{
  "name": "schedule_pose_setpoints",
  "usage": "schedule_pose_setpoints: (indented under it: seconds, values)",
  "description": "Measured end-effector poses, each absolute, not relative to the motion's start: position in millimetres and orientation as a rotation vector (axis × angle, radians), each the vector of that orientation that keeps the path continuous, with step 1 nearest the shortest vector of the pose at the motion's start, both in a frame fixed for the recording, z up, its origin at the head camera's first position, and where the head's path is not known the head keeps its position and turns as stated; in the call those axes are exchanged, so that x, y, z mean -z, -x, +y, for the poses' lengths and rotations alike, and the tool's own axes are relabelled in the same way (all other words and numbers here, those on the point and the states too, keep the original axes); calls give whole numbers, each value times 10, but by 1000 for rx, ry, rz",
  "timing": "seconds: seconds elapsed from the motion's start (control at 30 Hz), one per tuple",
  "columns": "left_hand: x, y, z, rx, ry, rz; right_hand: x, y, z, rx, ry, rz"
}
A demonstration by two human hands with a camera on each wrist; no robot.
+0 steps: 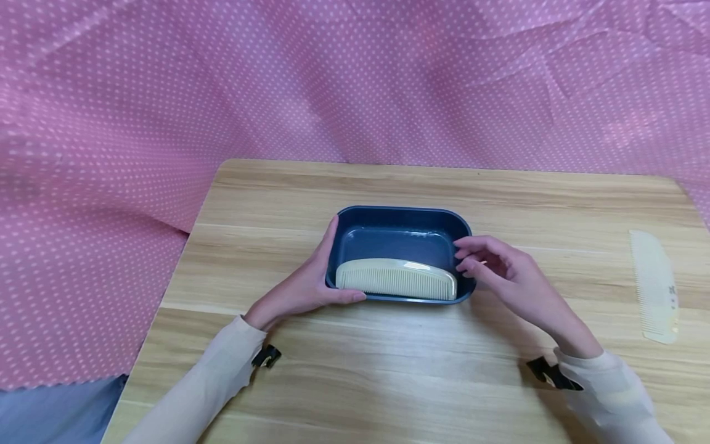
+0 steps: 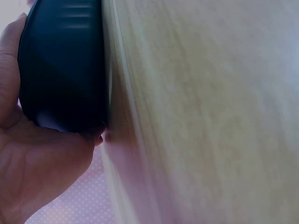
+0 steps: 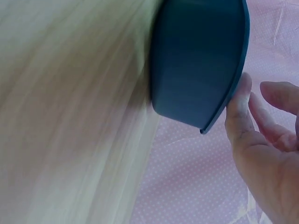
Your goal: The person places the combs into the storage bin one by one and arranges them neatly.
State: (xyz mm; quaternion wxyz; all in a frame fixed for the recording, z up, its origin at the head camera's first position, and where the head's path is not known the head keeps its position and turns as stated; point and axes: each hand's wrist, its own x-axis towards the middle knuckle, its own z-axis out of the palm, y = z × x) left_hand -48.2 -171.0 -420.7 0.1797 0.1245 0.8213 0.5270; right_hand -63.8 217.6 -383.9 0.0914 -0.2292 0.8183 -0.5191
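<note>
A dark blue rectangular box point(image 1: 403, 209) without a lid stands on the wooden table. In it, a cream comb point(image 1: 396, 277) leans along the front wall, teeth down. My left hand point(image 1: 305, 280) grips the box's left end, thumb along the front rim and fingers round the side. The left wrist view shows the palm point(image 2: 44, 163) against the box's outer wall point(image 2: 65, 70). At the right end, my right hand point(image 1: 510, 274) has loosely bent fingers over the rim and holds nothing. In the right wrist view a fingertip point(image 3: 244, 86) is at the rim, perhaps touching.
A second pale comb point(image 1: 654, 287) lies on the table at the far right, teeth facing left. The wooden table point(image 1: 377, 376) reaches back to a pink dotted cloth point(image 1: 355, 86), which also hangs along the left side. Black clips point(image 1: 267, 356) sit at both sleeve cuffs.
</note>
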Motion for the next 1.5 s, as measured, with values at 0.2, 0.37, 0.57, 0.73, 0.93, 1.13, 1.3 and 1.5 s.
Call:
schedule_pose_setpoints:
  seconds: [0.2, 0.37, 0.57, 0.73, 0.93, 1.13, 1.3, 1.5]
  values:
    - [4184, 473, -1704, -1473, -339, 2330, 3843, 618, 2249, 1611, 664, 2441]
    - [4170, 468, -1702, -1474, -341, 2335, 3843, 614, 2311, 1665, 596, 2452]
    - [4193, 485, -1704, -1482, -351, 2325, 3867, 618, 2407, 1681, 480, 2494]
    - [4178, 489, -1693, -1486, -333, 2309, 3901, 606, 2518, 1660, 388, 2521]
    - [4068, 483, -1662, -1493, -293, 2268, 3933, 583, 2673, 1606, 320, 2581]
    - [4097, 483, -1670, -1490, -304, 2285, 3928, 582, 2826, 1594, 252, 2618]
    - [4175, 483, -1691, -1476, -328, 2323, 3939, 564, 2931, 1551, 161, 2661]
    - [4206, 477, -1700, -1468, -346, 2344, 3989, 529, 3027, 1494, 167, 2738]
